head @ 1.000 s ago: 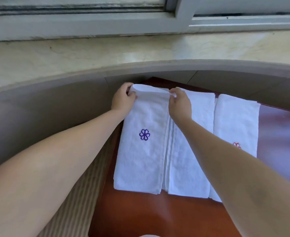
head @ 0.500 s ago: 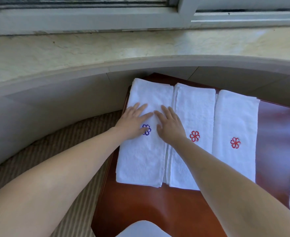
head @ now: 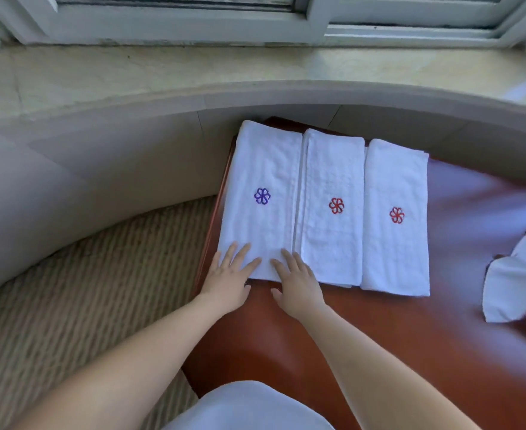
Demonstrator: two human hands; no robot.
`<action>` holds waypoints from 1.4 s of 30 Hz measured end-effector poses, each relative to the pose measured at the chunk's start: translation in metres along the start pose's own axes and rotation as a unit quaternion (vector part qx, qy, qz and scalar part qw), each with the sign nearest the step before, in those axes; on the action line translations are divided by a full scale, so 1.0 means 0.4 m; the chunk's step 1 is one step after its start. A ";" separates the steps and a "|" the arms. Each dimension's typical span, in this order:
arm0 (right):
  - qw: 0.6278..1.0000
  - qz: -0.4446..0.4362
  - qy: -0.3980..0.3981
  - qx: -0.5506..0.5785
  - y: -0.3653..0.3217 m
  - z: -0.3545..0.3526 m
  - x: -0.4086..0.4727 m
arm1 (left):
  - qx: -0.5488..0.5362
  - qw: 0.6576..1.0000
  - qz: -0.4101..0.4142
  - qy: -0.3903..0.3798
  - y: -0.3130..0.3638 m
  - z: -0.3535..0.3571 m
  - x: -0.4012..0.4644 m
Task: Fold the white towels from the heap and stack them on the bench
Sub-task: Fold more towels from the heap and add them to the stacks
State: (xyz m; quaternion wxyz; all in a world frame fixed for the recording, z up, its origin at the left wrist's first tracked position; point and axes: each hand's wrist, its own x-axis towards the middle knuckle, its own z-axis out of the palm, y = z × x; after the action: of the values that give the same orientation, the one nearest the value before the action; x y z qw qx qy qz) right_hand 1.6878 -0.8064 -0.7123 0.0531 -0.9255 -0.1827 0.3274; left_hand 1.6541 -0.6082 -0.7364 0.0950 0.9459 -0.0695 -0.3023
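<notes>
Three folded towels lie side by side on the table (head: 364, 336) – left hand (head: 229, 282) and right hand (head: 298, 282) spread flat on the purple-flower towel (head: 261, 169) – unfolded heap (head: 522, 280) waits at right edge.

Heap (head: 515, 283) at 3 o'clock cut by the edge, blurred; counter (head: 410, 352) cut at 5 o'clock.

No readable text; towels (head: 333, 206) bear flower emblems only.

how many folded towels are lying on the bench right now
3, side by side: the purple-flower towel at the left under both hands, a red-flower towel in the middle, another at the right. More may lie beneath.
</notes>
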 end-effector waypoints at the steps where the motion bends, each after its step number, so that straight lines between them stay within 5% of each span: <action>1: 1.000 0.000 -0.011 0.002 -0.005 0.009 -0.030 | 0.001 1.000 0.000 -0.010 0.016 0.004 -0.021; 11: 0.993 0.057 0.072 0.075 0.071 0.008 -0.328 | 0.001 0.999 0.028 0.036 0.280 -0.033 -0.174; 26: 0.937 0.176 0.240 0.182 0.484 0.177 -1.095 | -0.011 0.974 0.174 0.144 1.036 0.010 -0.493; 42: 0.841 0.310 0.341 0.282 0.848 0.191 -1.442 | -0.046 0.940 0.329 0.077 1.583 0.032 -0.475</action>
State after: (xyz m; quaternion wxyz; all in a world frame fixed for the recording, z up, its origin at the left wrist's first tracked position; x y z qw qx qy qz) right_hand 1.3283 -1.3377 -0.5074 0.2664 -0.9321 0.2439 0.0277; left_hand 1.4463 -1.1895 -0.5003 0.2379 0.8852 -0.3556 -0.1829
